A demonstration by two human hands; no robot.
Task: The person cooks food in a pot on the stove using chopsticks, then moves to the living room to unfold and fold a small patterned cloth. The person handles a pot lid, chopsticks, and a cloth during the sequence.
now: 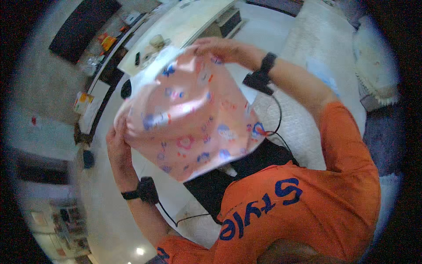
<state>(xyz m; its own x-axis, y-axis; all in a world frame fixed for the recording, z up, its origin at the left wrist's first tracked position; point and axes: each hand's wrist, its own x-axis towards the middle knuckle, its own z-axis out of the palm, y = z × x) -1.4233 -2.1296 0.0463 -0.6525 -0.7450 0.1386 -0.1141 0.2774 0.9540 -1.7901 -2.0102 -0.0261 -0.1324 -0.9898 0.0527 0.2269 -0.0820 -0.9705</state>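
Note:
A glossy pink sheet or pouch (194, 132), perhaps plastic, is stretched between my two hands. Small blue, red and white figures are printed on it. My left hand (119, 135) grips its left edge, fingers curled around to the far side. At the far upper edge, my right hand (201, 48) grips the opposite corner, its fingers partly hidden and blurred. The near edge hangs above my dark-clothed lap (211, 188). A pale, bright surface (161, 64) shows just beyond the pink material; whether it is part of it, I cannot tell.
Beyond my hands stands a pale table (188, 19) with a small dark object (137, 58) and a beige item (157, 42) on it. A long low cabinet (105, 71) runs along the wall under a dark screen (84, 29). A sofa (379, 66) lies right. Cables (280, 112) trail from both wrist-worn devices.

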